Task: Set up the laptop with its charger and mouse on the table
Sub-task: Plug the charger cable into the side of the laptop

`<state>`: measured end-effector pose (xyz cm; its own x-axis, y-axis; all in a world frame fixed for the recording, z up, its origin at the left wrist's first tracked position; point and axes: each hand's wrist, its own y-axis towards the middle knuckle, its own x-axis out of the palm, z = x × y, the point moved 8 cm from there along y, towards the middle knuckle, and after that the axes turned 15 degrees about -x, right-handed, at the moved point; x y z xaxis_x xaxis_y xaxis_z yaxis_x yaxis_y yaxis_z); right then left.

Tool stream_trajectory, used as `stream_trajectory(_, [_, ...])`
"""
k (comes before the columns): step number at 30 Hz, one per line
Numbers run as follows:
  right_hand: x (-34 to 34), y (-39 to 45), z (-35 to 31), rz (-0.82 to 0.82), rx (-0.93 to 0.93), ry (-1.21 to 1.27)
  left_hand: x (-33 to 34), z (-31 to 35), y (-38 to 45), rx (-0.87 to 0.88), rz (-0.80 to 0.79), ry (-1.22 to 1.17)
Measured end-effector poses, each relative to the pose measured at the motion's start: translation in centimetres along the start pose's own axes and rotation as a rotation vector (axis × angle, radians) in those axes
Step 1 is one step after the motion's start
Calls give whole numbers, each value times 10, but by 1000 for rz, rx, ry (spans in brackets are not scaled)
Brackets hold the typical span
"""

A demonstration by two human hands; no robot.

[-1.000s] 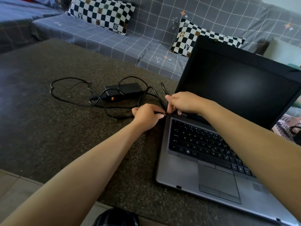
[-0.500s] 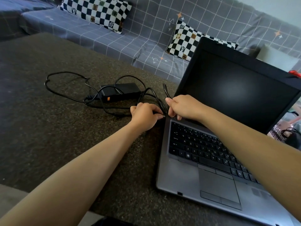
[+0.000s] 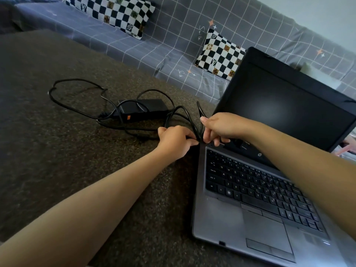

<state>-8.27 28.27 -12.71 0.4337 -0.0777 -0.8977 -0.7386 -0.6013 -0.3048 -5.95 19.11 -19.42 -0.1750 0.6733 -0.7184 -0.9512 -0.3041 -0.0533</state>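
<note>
Hands together at rear left corner of open laptop [image 3: 240,214], both on charger cable [image 3: 181,112].
Left hand [image 3: 174,141] pinches the cable end against the laptop's left edge (plug itself hidden by fingers); right hand [image 3: 221,128] curls round the same cable just above. Charger brick [image 3: 143,108] lies on the dark table [image 3: 57,160], left of the laptop, amid loose cable loops. Screen dark. Checkered cushions [image 3: 219,54] on sofa [image 3: 169,53] behind.
</note>
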Motion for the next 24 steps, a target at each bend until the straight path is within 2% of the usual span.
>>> stream_trajectory(4, [1,0,0,-15,7,15,9,9,-1,16,-43,85])
stream_trajectory(9, [2,0,4,-6,3,24,5,7,4,19,-201,-52])
stream_trajectory(16, [8,-7,4,-18,-39,38,-2,14,8,18,-244,-79])
stream_trajectory(21, [11,-6,-5,-41,-88,-98,-4,19,5,18,-215,7])
stream_trajectory(24, [8,-8,-5,-53,-50,-91,-9,15,-4,-29,-109,15])
